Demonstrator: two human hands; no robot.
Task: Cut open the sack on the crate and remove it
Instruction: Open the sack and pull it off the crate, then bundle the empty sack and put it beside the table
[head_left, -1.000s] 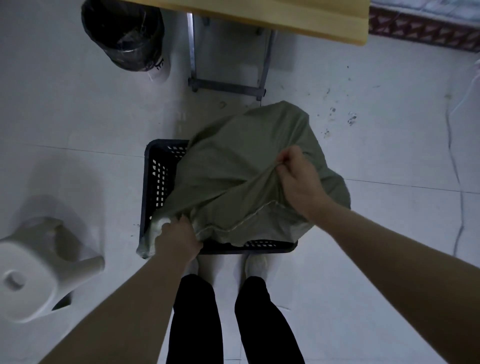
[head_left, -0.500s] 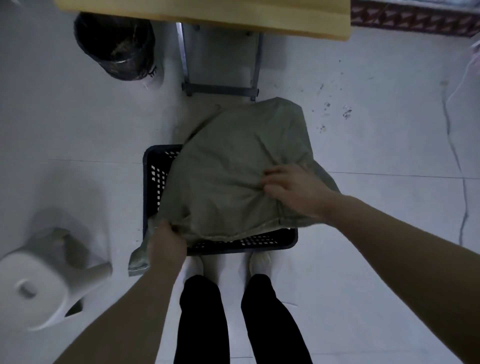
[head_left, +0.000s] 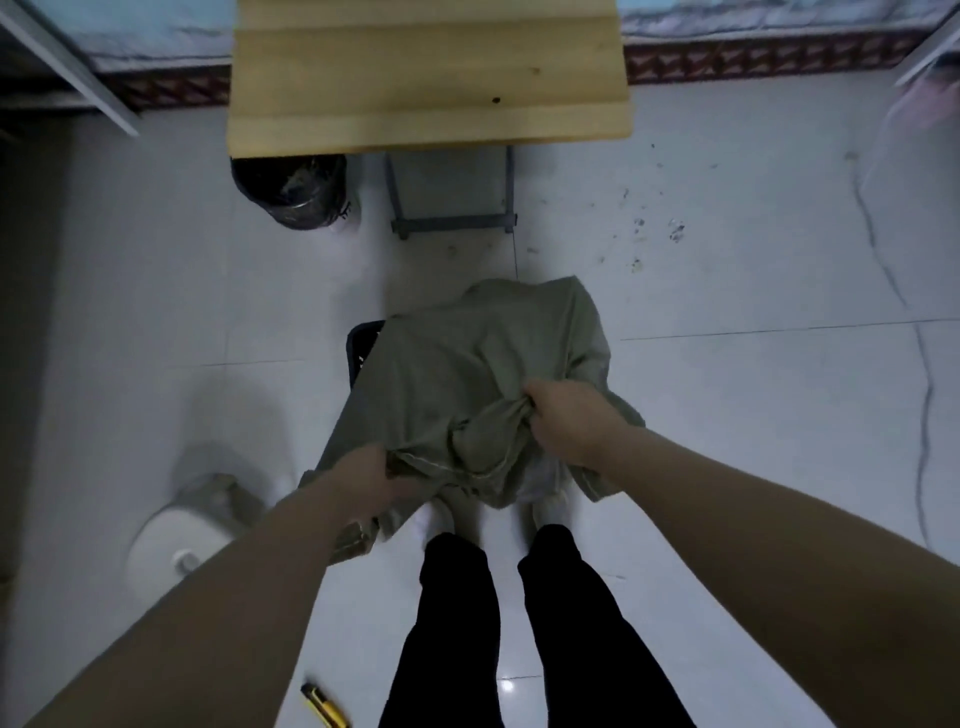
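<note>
Nearest, flat on the glossy pale tile floor (head_left: 727, 415): a yellow-and-black utility knife (head_left: 323, 704), slim and wedge-tipped, just left of two legs in matte black trousers (head_left: 519, 634). White shoe toes (head_left: 550, 512) peeking out beyond the trouser hems, partly under hanging cloth.

Above those, both bare hands clenched on the sack (head_left: 467, 384). Left hand (head_left: 363, 480) fisted around the near hem, where a pale stitched seam runs along the edge. Right hand (head_left: 569, 415) closed tight on a bunched wad of the cloth, with creases fanning out from the grip. Dull olive-green, coarse woven-looking, limp and rumpled, draped in soft folds over the crate (head_left: 362, 345), near edge dangling low toward the shoes. Only a dark rounded plastic corner of the crate showing at the sack's left side, perforated wall barely visible.

Left of that, a white moulded plastic stool (head_left: 171, 535), round-topped with a centre hole, blurred.

Farther back, a round bin lined with a crinkled, shiny black bag (head_left: 291, 192), beside a grey metal frame (head_left: 452, 218) of square tubing. Over both, a light wooden tabletop (head_left: 426, 78), smooth-planked with a small dark knot. Farthest, a dark red patterned skirting strip (head_left: 753, 57) along the wall.
</note>
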